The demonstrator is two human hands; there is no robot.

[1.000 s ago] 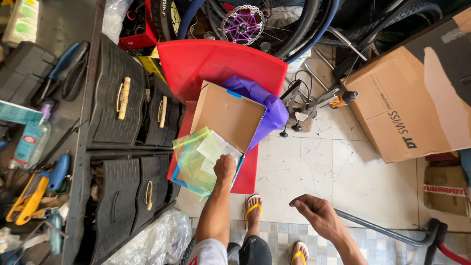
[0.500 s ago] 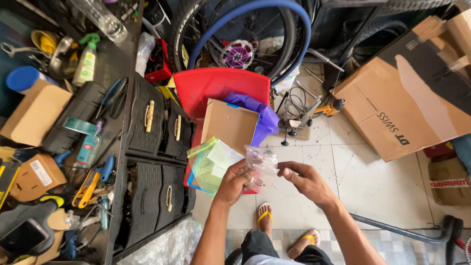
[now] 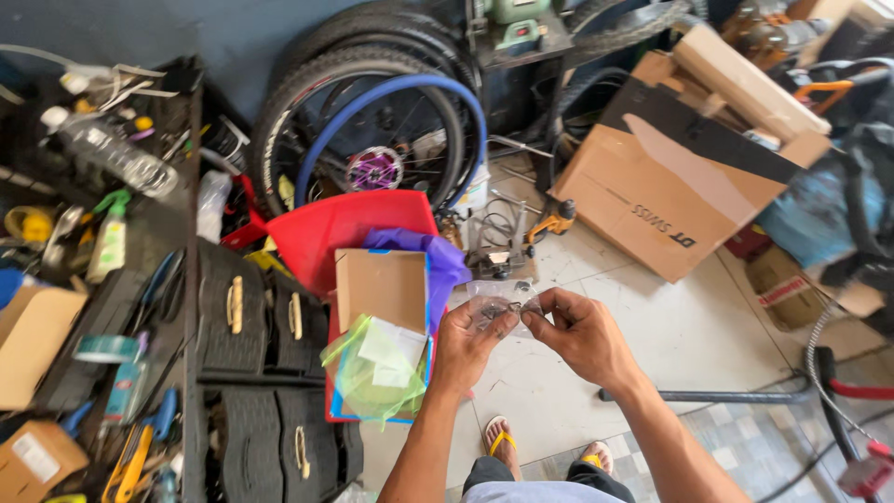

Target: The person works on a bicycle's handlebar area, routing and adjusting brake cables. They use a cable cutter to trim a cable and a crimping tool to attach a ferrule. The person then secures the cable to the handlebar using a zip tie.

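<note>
I see both hands raised in front of me over the tiled floor [image 3: 689, 335], pinching one small clear plastic bag [image 3: 501, 303] between them — the left hand [image 3: 470, 345] grips its lower left edge with thumb and fingers closed, the right hand [image 3: 582, 335] holds the right edge the same way. The bag has something small and dark inside; I cannot tell what. Just left of the hands sits a small cardboard box [image 3: 382, 289] with green film bags [image 3: 372, 368] draped over it — behind it, a red tray [image 3: 345, 228] and bicycle wheels [image 3: 372, 140].
</note>
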